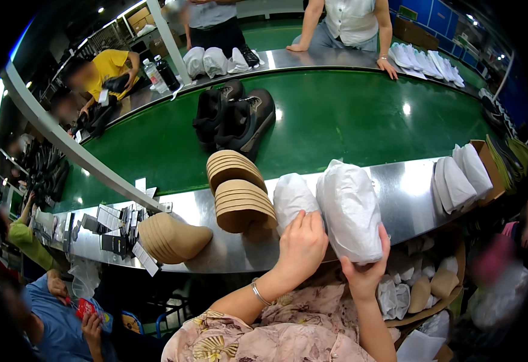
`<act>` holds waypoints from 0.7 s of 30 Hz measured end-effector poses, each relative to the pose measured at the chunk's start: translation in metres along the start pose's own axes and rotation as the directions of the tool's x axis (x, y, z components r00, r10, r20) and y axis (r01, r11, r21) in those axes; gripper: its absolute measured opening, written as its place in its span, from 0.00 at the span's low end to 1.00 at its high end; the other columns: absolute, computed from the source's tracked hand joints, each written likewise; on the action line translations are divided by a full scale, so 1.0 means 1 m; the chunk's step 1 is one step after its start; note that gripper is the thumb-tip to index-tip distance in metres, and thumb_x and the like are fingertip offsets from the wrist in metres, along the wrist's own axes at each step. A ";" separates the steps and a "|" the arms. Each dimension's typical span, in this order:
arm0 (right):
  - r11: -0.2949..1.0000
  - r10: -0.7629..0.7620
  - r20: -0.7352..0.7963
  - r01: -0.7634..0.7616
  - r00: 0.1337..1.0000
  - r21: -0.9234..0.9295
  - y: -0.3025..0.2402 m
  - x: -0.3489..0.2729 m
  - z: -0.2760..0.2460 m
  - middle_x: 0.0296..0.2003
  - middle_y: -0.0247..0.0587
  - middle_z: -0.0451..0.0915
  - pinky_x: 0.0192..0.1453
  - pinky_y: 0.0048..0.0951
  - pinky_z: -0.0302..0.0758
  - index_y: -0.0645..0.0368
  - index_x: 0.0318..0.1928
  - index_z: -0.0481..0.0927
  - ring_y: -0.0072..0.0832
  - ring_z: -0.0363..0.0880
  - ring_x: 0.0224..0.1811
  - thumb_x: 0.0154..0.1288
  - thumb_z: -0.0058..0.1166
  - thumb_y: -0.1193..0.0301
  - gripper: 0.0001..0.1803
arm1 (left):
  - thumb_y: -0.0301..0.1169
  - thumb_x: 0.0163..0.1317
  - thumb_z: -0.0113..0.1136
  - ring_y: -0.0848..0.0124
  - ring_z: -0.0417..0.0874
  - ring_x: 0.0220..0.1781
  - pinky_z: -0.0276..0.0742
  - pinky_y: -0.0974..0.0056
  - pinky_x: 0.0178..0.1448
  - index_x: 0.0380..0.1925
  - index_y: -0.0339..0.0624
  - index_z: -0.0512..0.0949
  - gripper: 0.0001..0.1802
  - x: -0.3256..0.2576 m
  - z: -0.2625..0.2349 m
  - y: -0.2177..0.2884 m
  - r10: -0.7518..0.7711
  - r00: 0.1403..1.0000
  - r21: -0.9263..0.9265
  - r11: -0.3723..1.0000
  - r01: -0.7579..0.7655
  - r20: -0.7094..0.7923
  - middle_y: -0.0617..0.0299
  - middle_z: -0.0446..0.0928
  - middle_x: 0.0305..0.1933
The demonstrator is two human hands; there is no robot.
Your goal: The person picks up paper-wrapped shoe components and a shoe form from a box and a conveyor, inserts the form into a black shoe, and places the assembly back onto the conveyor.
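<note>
My left hand [303, 246], with a bracelet at its wrist, has its fingers closed together against the near end of a white paper-wrapped shoe insert [293, 196]. To its right stands a taller white paper-wrapped bundle [351, 205]; my right hand [367, 265] grips its near lower end, thumb along the right side. What lies inside the paper is hidden. Left of my hands are two stacks of brown cardboard shoe inserts, a near stack [244, 205] and a far stack [230, 166]. Another nested brown stack [170, 238] lies farther left.
Dark shoes [240, 117] stand on the green conveyor belt [360, 114] beyond the metal ledge [408, 181]. More white wrapped inserts [460, 178] sit at right. A box of inserts [457, 289] is below the ledge. Tags [116, 226] lie left; people work around the line.
</note>
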State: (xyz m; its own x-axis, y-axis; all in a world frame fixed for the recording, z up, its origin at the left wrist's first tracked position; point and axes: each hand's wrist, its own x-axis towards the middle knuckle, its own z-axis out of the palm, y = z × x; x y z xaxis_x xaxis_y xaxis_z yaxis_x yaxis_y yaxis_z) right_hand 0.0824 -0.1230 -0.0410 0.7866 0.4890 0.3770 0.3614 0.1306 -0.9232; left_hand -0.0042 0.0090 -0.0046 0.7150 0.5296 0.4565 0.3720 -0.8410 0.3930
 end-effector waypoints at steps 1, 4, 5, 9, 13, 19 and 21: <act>0.999 0.003 0.007 -0.003 1.000 -0.043 0.008 0.000 0.001 0.56 0.47 0.63 0.64 0.37 0.58 0.66 0.62 0.58 0.39 0.62 0.60 0.38 0.68 0.74 0.47 | 0.26 0.52 0.54 0.51 0.78 0.46 0.75 0.57 0.47 0.40 0.28 0.71 0.15 -0.001 -0.001 0.000 -0.002 1.000 -0.003 1.000 0.002 0.011 0.44 0.76 0.36; 0.996 0.040 -0.016 -0.041 0.999 -0.085 0.016 0.000 0.002 0.52 0.50 0.67 0.61 0.35 0.61 0.67 0.60 0.60 0.39 0.66 0.57 0.38 0.68 0.73 0.45 | 0.26 0.51 0.54 0.51 0.78 0.46 0.76 0.57 0.46 0.39 0.29 0.71 0.15 -0.002 0.001 0.004 0.008 1.000 -0.010 1.000 -0.008 0.015 0.45 0.76 0.36; 0.995 0.045 -0.028 -0.047 0.999 -0.088 0.019 -0.003 0.001 0.52 0.50 0.68 0.61 0.35 0.62 0.67 0.59 0.61 0.39 0.66 0.56 0.38 0.68 0.73 0.45 | 0.26 0.51 0.54 0.51 0.78 0.46 0.76 0.57 0.46 0.39 0.29 0.71 0.15 -0.001 0.002 0.005 0.015 1.000 -0.012 1.000 -0.015 0.013 0.45 0.76 0.36; 0.987 0.043 -0.016 -0.045 0.999 -0.156 0.011 0.001 0.000 0.50 0.50 0.69 0.58 0.36 0.65 0.67 0.58 0.62 0.41 0.69 0.53 0.38 0.68 0.72 0.43 | 0.27 0.53 0.54 0.52 0.78 0.44 0.76 0.57 0.45 0.40 0.30 0.71 0.15 -0.001 0.003 0.003 -0.006 1.000 0.017 1.000 0.006 0.005 0.45 0.76 0.36; 0.971 0.066 0.027 -0.058 0.997 -0.233 -0.003 0.013 -0.006 0.48 0.53 0.69 0.56 0.36 0.67 0.66 0.57 0.63 0.44 0.70 0.51 0.39 0.68 0.69 0.42 | 0.27 0.57 0.53 0.50 0.77 0.45 0.74 0.56 0.47 0.44 0.28 0.71 0.16 0.012 -0.011 0.004 -0.080 0.996 -0.028 0.996 0.081 0.028 0.42 0.75 0.44; 0.949 0.079 0.043 -0.062 0.996 -0.308 -0.013 0.022 -0.006 0.49 0.53 0.69 0.56 0.36 0.67 0.64 0.57 0.64 0.43 0.70 0.52 0.39 0.69 0.67 0.43 | 0.36 0.64 0.48 0.46 0.72 0.54 0.66 0.54 0.58 0.52 0.26 0.66 0.24 0.071 0.003 -0.005 -0.054 0.989 -0.203 0.979 0.025 -0.137 0.36 0.70 0.53; 0.949 0.083 0.034 -0.069 0.996 -0.307 -0.013 0.022 -0.008 0.48 0.52 0.69 0.55 0.36 0.68 0.64 0.57 0.64 0.44 0.69 0.52 0.40 0.69 0.66 0.43 | 0.43 0.65 0.46 0.47 0.71 0.55 0.65 0.54 0.59 0.53 0.26 0.65 0.28 0.097 0.025 -0.005 -0.112 0.991 -0.269 0.959 0.089 -0.071 0.37 0.69 0.53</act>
State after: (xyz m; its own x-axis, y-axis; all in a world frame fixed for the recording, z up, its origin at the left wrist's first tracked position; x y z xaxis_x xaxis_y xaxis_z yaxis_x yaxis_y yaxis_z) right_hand 0.0993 -0.1203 -0.0203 0.7966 0.5270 0.2962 0.4424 -0.1744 -0.8797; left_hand 0.0782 0.0621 0.0174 0.6246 0.6272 0.4653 0.2612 -0.7293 0.6324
